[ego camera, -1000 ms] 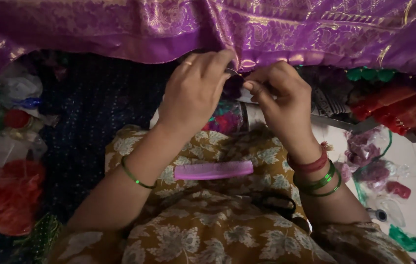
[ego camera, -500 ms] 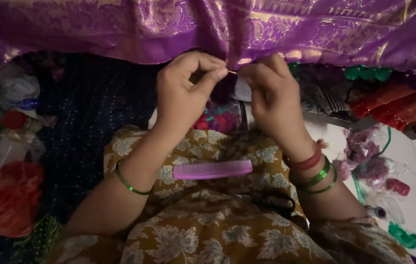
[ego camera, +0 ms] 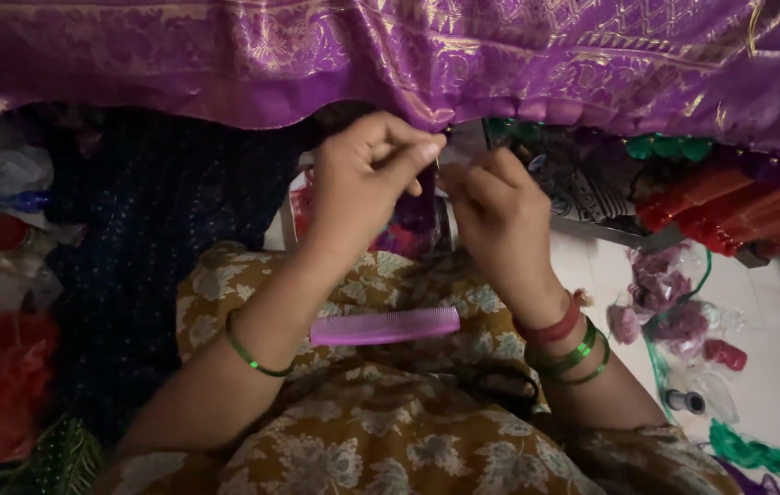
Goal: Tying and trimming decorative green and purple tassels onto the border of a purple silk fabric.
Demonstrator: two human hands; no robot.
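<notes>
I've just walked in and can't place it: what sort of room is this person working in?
Probably a home sewing or craft corner, worked from the floor. A purple and gold patterned cloth hangs above both hands, a pink comb lies on the lap, and thread spools and tassels are scattered on the pale tiled floor.

Both bare forearms reach forward from the near edge and converge at the centre. The left hand (ego camera: pixel 362 188) is curled, thumb and forefinger pinched together at their tips, knuckles up. The right hand (ego camera: pixel 500 215) sits just beside it, fingers bent inward into a pinch, its fingertips almost meeting the left's.
</notes>
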